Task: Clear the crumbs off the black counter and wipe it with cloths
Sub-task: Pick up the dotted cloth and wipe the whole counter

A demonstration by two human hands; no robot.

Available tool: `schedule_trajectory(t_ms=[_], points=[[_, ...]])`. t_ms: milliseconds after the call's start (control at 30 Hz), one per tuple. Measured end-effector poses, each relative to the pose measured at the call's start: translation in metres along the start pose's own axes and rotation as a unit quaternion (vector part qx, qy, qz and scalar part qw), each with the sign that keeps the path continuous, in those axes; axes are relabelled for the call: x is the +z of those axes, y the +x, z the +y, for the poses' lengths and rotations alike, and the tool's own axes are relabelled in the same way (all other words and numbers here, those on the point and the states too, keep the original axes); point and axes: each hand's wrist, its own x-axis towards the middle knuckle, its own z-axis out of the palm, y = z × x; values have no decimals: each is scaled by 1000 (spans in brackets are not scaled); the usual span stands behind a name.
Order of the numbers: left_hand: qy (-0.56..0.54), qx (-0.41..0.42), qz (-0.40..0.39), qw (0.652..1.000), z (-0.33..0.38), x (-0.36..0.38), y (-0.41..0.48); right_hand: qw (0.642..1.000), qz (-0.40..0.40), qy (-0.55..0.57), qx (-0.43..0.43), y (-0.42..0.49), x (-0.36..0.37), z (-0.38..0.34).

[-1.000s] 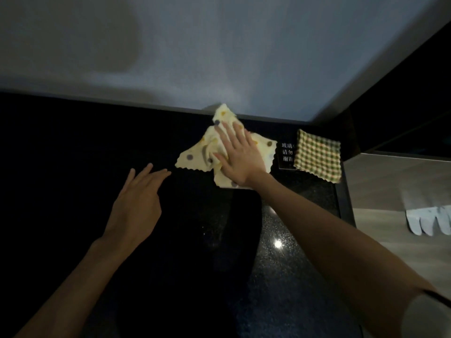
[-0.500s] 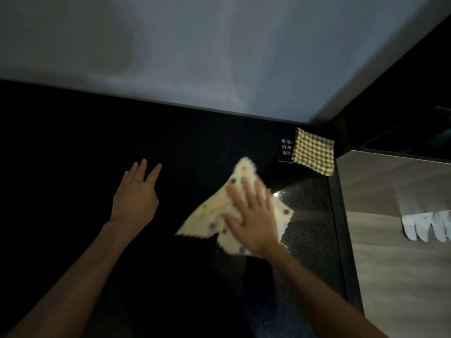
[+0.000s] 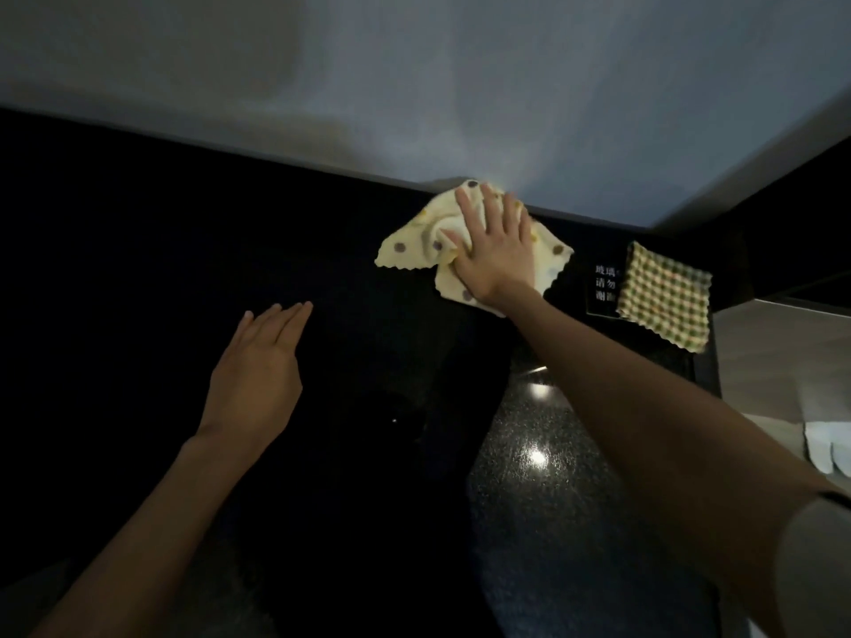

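Note:
My right hand (image 3: 497, 248) lies flat, fingers spread, pressing a pale yellow dotted cloth (image 3: 416, 237) onto the black counter (image 3: 543, 522) right against the back wall. The cloth is bunched under my palm, with its corners sticking out left and right. My left hand (image 3: 258, 366) hovers flat over the dark counter to the lower left, fingers together, holding nothing. A second cloth, green and yellow checked (image 3: 663, 297), lies spread at the counter's far right corner. No crumbs show in the dim light.
A small black sign with white characters (image 3: 604, 284) sits between the two cloths. A grey wall (image 3: 414, 85) backs the counter. Right of the counter edge is a lighter surface (image 3: 783, 361) with a white glove-like item (image 3: 829, 448).
My right hand pulled the dotted cloth toward me half a second ago, then pushed it back up to the wall. My left hand stayed flat over the counter.

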Motion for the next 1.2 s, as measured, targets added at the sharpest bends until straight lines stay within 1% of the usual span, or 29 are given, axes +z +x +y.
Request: schedule_trajectory(t_ms=[167,267,333,433,533,667,767,833,867,933,967,1033,1100,1167,1200], points=[[-15,5,3,1000,-2,-2,0,994,-11,-13,-111,-20,3,-28],[-36,2,2,999,-2,-5,-4,987,-18,23,-160,-60,12,-63],[-41,7,3,999,-1,-7,-10,984,-15,33,-176,-93,18,-78],[-34,21,-6,999,-4,-8,-28,983,-16,28,-180,-151,27,-95],[-38,16,-36,998,-3,-9,-53,983,-28,23,-180,-220,35,-118],[-28,41,-72,996,5,-12,-92,986,-44,48,-155,-314,47,-144],[-5,56,-107,993,17,-10,-120,989,-49,51,-132,-369,51,-140],[10,65,-134,989,26,-8,-135,995,-45,53,-77,-400,49,-121],[14,72,-142,987,30,-5,-141,997,-41,56,-31,-416,47,-107],[29,85,-141,986,39,1,-150,994,-33,61,87,-450,42,-75],[39,87,-136,986,42,5,-153,986,-25,65,154,-464,40,-60],[55,80,-123,988,47,9,-154,956,-9,77,284,-487,39,-33],[67,73,-114,989,51,13,-155,920,0,77,385,-496,40,-8],[88,68,-110,988,53,16,-157,888,5,92,450,-490,38,18],[97,68,-106,987,53,18,-157,878,7,98,469,-485,36,30]])
